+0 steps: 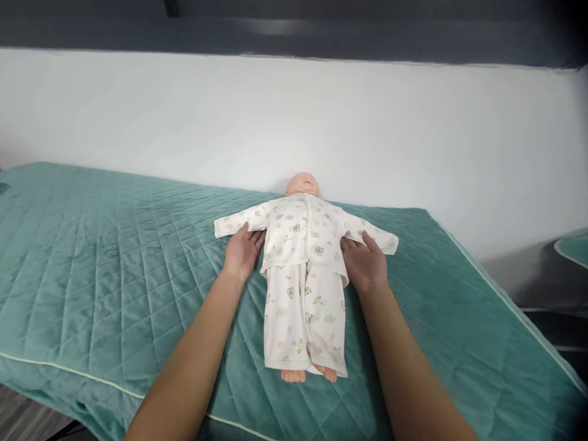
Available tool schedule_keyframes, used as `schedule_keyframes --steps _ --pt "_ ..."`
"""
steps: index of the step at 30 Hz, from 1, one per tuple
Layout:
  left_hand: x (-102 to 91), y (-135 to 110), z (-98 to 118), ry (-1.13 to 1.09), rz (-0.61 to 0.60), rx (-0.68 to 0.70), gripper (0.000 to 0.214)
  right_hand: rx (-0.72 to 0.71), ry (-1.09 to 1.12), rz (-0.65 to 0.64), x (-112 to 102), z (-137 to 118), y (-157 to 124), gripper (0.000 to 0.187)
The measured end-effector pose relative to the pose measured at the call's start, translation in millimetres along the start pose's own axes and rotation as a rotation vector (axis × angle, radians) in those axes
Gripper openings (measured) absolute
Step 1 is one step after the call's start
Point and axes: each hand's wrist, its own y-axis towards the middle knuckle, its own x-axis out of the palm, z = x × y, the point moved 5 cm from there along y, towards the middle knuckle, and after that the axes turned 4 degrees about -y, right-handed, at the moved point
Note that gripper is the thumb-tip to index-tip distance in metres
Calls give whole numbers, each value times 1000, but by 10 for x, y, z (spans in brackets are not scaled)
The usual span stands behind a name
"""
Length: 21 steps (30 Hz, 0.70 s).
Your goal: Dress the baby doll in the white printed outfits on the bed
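Observation:
A baby doll (303,184) lies on its back, its head toward the wall and its bare toes toward me. It wears a white printed jacket (294,236), with both sleeves spread outward, and matching trousers (285,318). My left hand (242,250) is palm up at the doll's side below one sleeve, its fingertips by the jacket's edge. On the other side my right hand (365,260) lies palm up too, thumb raised near the sleeve, fingertips partly hidden at the jacket. Both hands have their fingers stretched out and grip nothing.
A green quilted cover (151,269) with pale piping spreads under the doll. Behind it rises a white wall (193,116), with a dark band (367,33) above. At the right edge stands another green-covered surface (574,248). Wooden floor (27,416) shows at lower left.

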Motion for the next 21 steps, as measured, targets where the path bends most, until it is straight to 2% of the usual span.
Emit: schedule_keyframes --steps 3,8,12,14,19,21 --pt "-103 147 192 -111 114 89 21 -42 125 40 -120 -107 68 28" --pt "-165 249 361 -134 128 115 26 -114 251 39 -318 -320 80 29" --pt "-234 284 570 -91 158 234 34 -196 324 74 -506 -515 54 29" --pt "-282 289 658 -77 197 302 30 -216 326 100 -570 -575 30 29" --pt "-413 170 764 39 341 546 2 -265 211 182 -651 -618 -55 32" --pt "-449 71 767 91 387 620 7 -281 154 228 -693 -610 -106 34"
